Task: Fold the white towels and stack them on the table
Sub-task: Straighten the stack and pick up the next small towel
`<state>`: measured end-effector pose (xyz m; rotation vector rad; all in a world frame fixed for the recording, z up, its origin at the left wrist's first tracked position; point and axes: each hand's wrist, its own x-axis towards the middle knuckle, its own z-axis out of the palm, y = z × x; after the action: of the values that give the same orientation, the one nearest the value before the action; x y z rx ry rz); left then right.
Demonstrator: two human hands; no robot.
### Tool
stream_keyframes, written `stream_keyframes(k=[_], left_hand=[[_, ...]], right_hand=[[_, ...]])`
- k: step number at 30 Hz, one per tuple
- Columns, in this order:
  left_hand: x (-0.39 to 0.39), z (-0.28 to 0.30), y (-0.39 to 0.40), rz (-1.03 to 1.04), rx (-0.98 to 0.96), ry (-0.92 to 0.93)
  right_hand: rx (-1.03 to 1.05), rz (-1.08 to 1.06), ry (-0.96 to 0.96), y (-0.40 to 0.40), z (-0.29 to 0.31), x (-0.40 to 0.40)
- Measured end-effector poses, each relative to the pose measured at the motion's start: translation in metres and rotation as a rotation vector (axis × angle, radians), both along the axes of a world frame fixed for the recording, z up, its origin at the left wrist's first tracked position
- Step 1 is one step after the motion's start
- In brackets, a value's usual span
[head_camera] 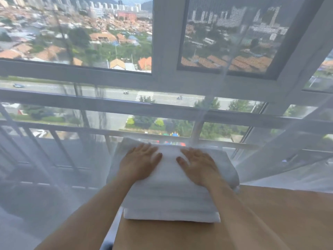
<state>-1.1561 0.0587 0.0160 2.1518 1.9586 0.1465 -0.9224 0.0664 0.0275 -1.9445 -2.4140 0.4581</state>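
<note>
A stack of white towels sat on the near-left corner of a pale wooden surface, right up against a sheer curtain that hung in front of a tall window. Several folded layers showed along the near side of the stack, the lowest one jutting slightly nearer than those above. The far edge of the stack lay close to the curtain, and its left side stood just at the surface's left edge.

Both hands lay flat on the top towel, palms down, fingers straight and spread wide, gripping nothing. The left hand rested on the far-left part of the top, the right hand on the far-right part, the thumbs pointing toward each other with a bare strip of cloth between them. Placed so, evenly to either side, they probably served to press air out of the folds and keep the pile square and level, so that it would not lean toward the open left edge.

Judging by the layers already built up, the folding seemed well along; whether more towels waited out of view could not be told. Beyond the glass, a railing, a road and rooftops showed far below.
</note>
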Motion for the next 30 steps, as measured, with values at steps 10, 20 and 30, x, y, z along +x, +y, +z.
stream_keyframes(k=[10,20,30], left_hand=[[0.007,0.017,-0.004,0.004,0.077,0.018],[-0.006,0.006,-0.004,0.030,-0.006,0.041],[0.063,0.023,-0.029,0.042,-0.021,0.068]], right_hand=[[0.049,-0.052,0.019,-0.011,0.010,-0.012],[0.050,-0.240,0.088,-0.016,-0.017,0.052],[-0.042,-0.380,0.439,-0.055,-0.010,0.105]])
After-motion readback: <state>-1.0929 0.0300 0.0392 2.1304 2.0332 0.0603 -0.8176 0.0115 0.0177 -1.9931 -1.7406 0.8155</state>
